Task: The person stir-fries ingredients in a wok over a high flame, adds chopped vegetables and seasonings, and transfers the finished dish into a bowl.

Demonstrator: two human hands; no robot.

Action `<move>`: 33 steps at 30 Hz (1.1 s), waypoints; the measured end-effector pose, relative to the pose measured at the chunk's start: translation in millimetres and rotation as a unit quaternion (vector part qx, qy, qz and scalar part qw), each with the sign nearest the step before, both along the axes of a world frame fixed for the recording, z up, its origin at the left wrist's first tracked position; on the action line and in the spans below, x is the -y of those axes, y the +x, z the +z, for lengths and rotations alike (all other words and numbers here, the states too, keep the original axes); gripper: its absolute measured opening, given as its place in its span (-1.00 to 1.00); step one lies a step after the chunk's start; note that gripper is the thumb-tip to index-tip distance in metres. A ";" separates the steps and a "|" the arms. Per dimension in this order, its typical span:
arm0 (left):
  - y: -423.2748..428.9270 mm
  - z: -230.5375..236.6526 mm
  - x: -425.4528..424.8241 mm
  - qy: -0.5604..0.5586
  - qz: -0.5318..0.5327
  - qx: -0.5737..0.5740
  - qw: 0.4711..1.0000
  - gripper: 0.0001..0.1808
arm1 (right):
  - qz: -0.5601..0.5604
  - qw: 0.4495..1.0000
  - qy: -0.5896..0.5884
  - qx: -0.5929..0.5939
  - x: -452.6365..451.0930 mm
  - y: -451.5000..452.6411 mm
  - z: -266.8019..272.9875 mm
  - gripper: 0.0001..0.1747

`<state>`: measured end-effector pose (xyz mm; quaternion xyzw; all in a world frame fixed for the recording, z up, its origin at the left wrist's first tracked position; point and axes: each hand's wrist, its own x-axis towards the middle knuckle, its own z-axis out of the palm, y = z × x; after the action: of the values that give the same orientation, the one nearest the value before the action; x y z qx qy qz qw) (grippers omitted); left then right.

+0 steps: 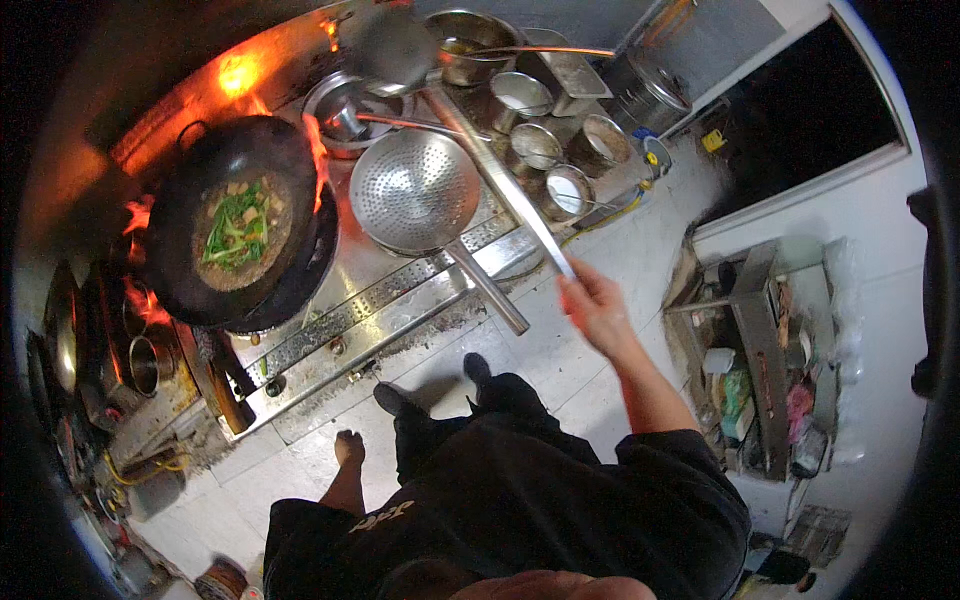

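Observation:
My right hand (595, 307) grips the end of a long metal handle; its wok ladle (394, 52) is raised over the back of the range, blurred. My left hand (349, 448) hangs low at my side, fingers curled, apart from any tool. On the burner at the left sits a black wok (169, 217), with flames around its rim. Leafy greens (236, 229) and pale chunks lie in liquid inside it. A perforated metal strainer (414, 191) rests to the right of the wok, its handle extending past the range's front edge.
Metal containers, including a large pot (471, 71) and a small round tin (568, 193), stand on the range's right side. A wooden wok handle (225, 390) juts over the front edge. Cluttered shelving (757, 360) stands at the right, below a dark opening. Pans line the far left.

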<state>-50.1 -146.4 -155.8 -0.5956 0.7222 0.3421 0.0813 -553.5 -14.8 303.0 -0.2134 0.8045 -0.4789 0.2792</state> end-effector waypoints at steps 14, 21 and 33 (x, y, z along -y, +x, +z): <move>-84.2 98.0 -78.6 0.028 -0.178 0.092 0.979 -0.65 | 0.007 0.840 0.357 -0.409 -190.8 -307.5 57.4 -0.63; -172.7 155.2 -117.7 0.096 0.070 -0.054 0.991 -0.66 | 0.107 0.809 0.386 -0.431 -183.8 -383.0 49.0 -0.61; -282.5 264.0 -139.1 0.030 0.081 -0.128 0.988 -0.71 | 0.216 0.824 0.354 -0.387 -170.0 -429.1 98.1 -0.67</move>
<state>-332.5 -7.3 108.2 -0.6009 0.6656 0.4420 -0.0221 -982.6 155.3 401.1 -0.4355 0.8942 0.0331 0.0978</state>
